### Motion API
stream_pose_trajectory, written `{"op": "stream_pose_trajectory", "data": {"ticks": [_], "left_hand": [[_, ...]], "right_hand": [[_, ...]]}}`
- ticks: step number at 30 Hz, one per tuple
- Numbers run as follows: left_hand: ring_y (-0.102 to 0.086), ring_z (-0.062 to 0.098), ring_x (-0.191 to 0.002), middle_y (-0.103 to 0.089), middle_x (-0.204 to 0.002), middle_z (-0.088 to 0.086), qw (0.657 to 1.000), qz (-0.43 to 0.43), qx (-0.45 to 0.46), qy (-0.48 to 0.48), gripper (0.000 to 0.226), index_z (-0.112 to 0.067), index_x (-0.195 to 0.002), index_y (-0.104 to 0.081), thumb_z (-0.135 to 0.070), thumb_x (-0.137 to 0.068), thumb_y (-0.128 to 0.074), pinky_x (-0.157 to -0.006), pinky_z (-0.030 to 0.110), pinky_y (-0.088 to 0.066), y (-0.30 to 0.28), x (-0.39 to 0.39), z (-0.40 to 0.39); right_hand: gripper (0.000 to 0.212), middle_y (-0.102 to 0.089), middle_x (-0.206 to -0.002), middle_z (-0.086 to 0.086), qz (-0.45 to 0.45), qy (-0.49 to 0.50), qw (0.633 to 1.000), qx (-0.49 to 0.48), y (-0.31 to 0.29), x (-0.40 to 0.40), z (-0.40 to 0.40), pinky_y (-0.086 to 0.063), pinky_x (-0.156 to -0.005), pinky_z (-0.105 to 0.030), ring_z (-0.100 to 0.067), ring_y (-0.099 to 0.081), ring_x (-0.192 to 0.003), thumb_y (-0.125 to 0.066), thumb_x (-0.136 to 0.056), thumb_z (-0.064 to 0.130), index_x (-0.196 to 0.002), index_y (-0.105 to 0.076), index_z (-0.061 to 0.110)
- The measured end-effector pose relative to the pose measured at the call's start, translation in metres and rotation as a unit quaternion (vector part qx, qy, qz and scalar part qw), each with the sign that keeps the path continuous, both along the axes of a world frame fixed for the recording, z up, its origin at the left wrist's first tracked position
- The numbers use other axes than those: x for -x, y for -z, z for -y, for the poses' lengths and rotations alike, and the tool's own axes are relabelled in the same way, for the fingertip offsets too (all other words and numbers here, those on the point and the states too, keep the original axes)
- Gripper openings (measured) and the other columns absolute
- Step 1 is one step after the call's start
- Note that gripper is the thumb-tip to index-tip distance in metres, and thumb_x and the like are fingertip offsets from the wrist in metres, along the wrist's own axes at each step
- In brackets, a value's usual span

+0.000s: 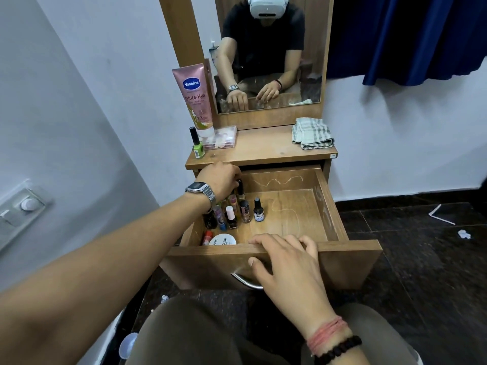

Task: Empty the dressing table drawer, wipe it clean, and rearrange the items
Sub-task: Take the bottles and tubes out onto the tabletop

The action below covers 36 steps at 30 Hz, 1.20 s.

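The wooden drawer point(326, 204) of the dressing table stands pulled out. Several small nail polish bottles point(243, 210) cluster in its left part, with a white round tub point(222, 240) and a red-capped bottle point(207, 237) near the front left corner. My left hand point(221, 180) reaches into the back left corner, fingers closed on a dark-capped bottle point(239, 186). My right hand point(287, 256) grips the drawer's front panel point(350, 262) from above, thumb on its face above the metal handle point(245, 281). White chalky marks streak the drawer's bare floor.
On the tabletop point(263, 148) stand a pink Vaseline tube point(196, 98), a green nail polish bottle point(198, 147), a clear plastic box point(222, 138) and a folded checked cloth point(312, 133). A mirror point(268, 54) rises behind. Paper scraps lie on the dark floor point(421, 259).
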<state>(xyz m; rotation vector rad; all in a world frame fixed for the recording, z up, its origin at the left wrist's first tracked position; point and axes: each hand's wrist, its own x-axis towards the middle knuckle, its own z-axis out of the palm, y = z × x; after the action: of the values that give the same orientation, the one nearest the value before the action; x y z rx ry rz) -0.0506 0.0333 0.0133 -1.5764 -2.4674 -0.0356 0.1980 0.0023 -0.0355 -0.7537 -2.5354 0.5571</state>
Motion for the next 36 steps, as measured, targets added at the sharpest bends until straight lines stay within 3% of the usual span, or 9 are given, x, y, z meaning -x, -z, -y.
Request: {"op": "stream_pose_trajectory", "data": {"ticks": [4,9,17,21,26,31,36], "left_hand": [[-0.063,0.027,-0.088,-0.069,-0.097,0.007,1.000,-0.016,0.009,-0.016,0.021,-0.021,-0.105,-0.068,-0.028,-0.086,-0.063,-0.067,0.031,-0.046,0.007,-0.001,-0.012],[-0.064,0.025,-0.081,-0.069,-0.090,0.004,0.999,-0.017,0.010,-0.028,0.012,-0.020,-0.096,-0.069,-0.022,-0.086,-0.064,-0.064,0.031,-0.047,0.011,-0.001,-0.020],[-0.063,0.024,-0.089,-0.069,-0.098,0.004,0.998,-0.038,-0.027,0.031,0.016,-0.022,-0.101,-0.068,-0.027,-0.088,-0.060,-0.069,0.032,-0.048,0.000,-0.001,-0.020],[-0.063,0.022,-0.087,-0.068,-0.098,0.002,0.993,-0.078,-0.074,0.047,0.018,-0.027,-0.103,-0.067,-0.033,-0.087,-0.060,-0.061,0.028,-0.043,-0.034,0.004,-0.016],[-0.059,0.023,-0.087,-0.068,-0.095,0.004,0.984,-0.105,-0.135,0.044,0.019,-0.026,-0.103,-0.070,-0.034,-0.087,-0.064,-0.063,0.027,-0.038,-0.082,0.024,-0.008],[-0.054,0.025,-0.101,-0.067,-0.104,0.005,0.985,-0.110,-0.131,0.015,0.020,-0.021,-0.105,-0.070,-0.028,-0.087,-0.064,-0.072,0.030,-0.041,-0.102,0.050,-0.005],[-0.053,0.025,-0.106,-0.067,-0.107,0.003,0.989,-0.094,-0.108,-0.019,0.019,-0.021,-0.105,-0.069,-0.025,-0.087,-0.065,-0.088,0.037,-0.040,-0.102,0.067,-0.008]], "right_hand": [[0.026,-0.057,-0.106,0.028,-0.002,-0.001,1.000,0.005,0.000,0.001,-0.001,-0.013,-0.098,-0.027,0.002,-0.045,-0.103,-0.039,-0.087,0.051,-0.111,-0.048,0.044],[0.030,-0.057,-0.106,0.028,-0.007,0.002,1.000,0.008,0.000,0.002,-0.001,-0.016,-0.098,-0.029,0.002,-0.046,-0.103,-0.036,-0.085,0.053,-0.110,-0.048,0.044],[0.029,-0.056,-0.108,0.029,0.000,-0.007,1.000,0.007,0.000,0.002,-0.002,-0.017,-0.097,-0.029,0.003,-0.045,-0.105,-0.037,-0.086,0.052,-0.112,-0.047,0.045],[0.034,-0.056,-0.107,0.031,0.002,-0.004,1.000,0.011,-0.001,0.003,-0.002,-0.015,-0.097,-0.028,0.005,-0.045,-0.105,-0.033,-0.083,0.055,-0.112,-0.048,0.047],[0.035,-0.055,-0.109,0.031,0.013,-0.005,1.000,0.014,-0.002,0.003,-0.002,-0.015,-0.098,-0.029,0.003,-0.044,-0.107,-0.032,-0.083,0.056,-0.113,-0.047,0.047],[0.036,-0.054,-0.111,0.031,0.014,-0.008,1.000,0.020,-0.002,0.004,-0.003,-0.011,-0.098,-0.027,0.004,-0.043,-0.110,-0.034,-0.082,0.056,-0.115,-0.046,0.048],[0.028,-0.061,-0.095,0.031,-0.002,0.010,1.000,0.006,-0.003,0.006,-0.001,-0.020,-0.090,-0.028,0.002,-0.056,-0.095,-0.049,-0.075,0.051,-0.102,-0.058,0.046]]}}
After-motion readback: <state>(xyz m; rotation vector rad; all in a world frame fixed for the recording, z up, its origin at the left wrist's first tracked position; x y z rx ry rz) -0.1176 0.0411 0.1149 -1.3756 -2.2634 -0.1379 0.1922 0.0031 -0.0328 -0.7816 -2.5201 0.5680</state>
